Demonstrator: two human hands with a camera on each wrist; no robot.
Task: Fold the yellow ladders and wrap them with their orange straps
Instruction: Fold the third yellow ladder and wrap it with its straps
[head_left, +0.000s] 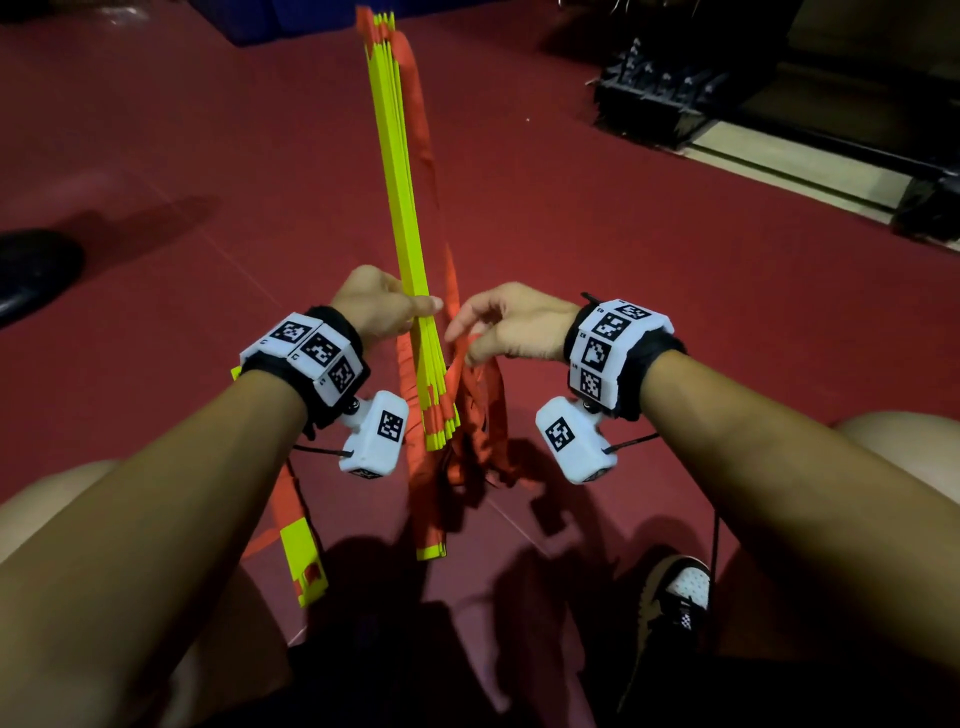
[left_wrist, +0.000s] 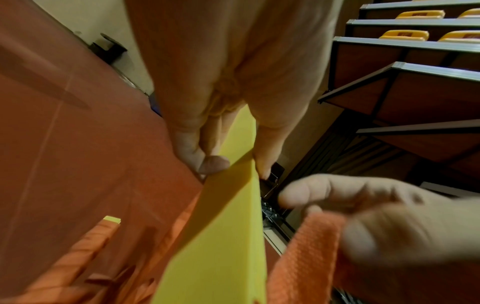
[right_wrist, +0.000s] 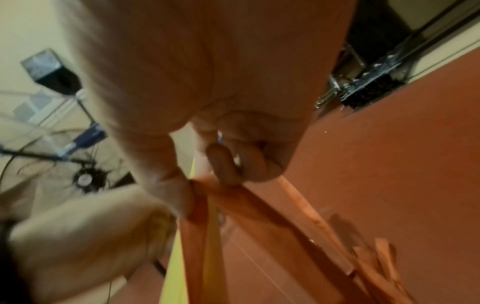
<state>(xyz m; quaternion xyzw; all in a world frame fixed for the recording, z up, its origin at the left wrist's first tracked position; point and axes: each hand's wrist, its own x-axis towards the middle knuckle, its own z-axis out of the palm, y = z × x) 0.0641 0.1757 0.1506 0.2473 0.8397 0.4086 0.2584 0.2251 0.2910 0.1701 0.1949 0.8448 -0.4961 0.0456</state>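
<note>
A stack of long yellow ladder rungs (head_left: 402, 208) is held in the air, pointing away from me over the floor. My left hand (head_left: 382, 304) grips the stack about a third of the way up, thumb on one side and fingers on the other (left_wrist: 213, 164). Orange straps (head_left: 478, 410) hang in loops off the stack's right side and near end. My right hand (head_left: 491, 330) pinches one orange strap (right_wrist: 205, 197) just right of the stack, between thumb and curled fingers. Two more yellow rungs (head_left: 304, 564) with orange strap lie on the floor below.
The floor is dark red matting (head_left: 649, 234). A black metal rack (head_left: 670, 98) stands at the back right, and a dark shoe (head_left: 31, 270) is at the left edge. My knees (head_left: 904, 447) and right shoe (head_left: 675, 592) frame the near side.
</note>
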